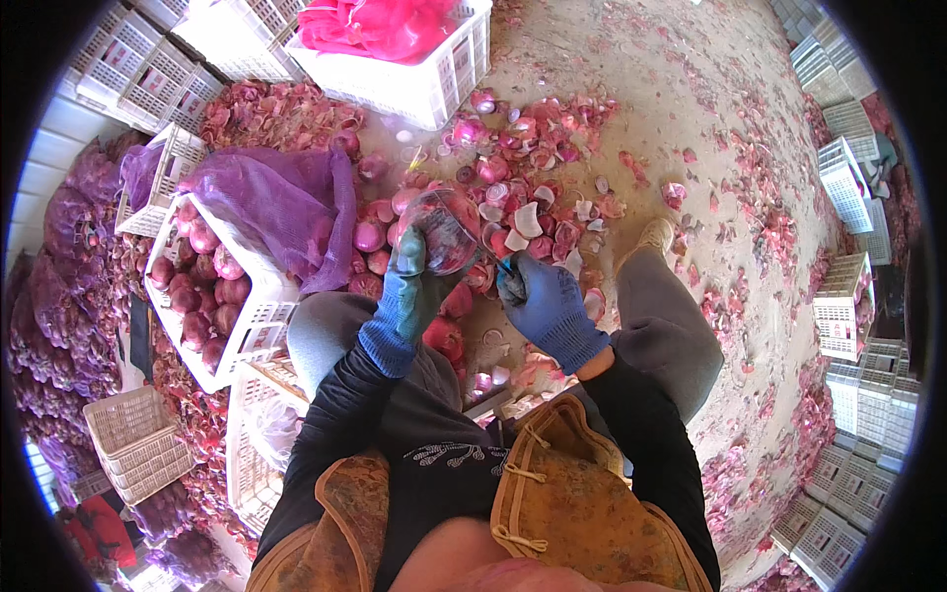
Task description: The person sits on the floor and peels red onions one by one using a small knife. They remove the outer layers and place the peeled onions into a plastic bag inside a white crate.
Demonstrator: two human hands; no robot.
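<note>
A blue glove covers my left hand (405, 296), which holds a large red onion (444, 231) with dark patches on its skin. To its right, my gloved right hand (546, 300) is closed around the handle of a small knife (497, 259); the blade points up and left towards the onion. I cannot tell whether the blade touches it. Below and beyond both hands lie whole red onions (368, 237) and cut onion pieces (525, 220). A purple mesh bag (285, 203) with onions at its mouth lies left of the pile.
At the left stands a white plastic crate (274, 314) of red onions. Another white crate (444, 81) ahead holds pink mesh bags (381, 26). Onion skins litter the floor (629, 81). Filled mesh bags (66, 296) line the far left, and stacked crates (873, 392) the right.
</note>
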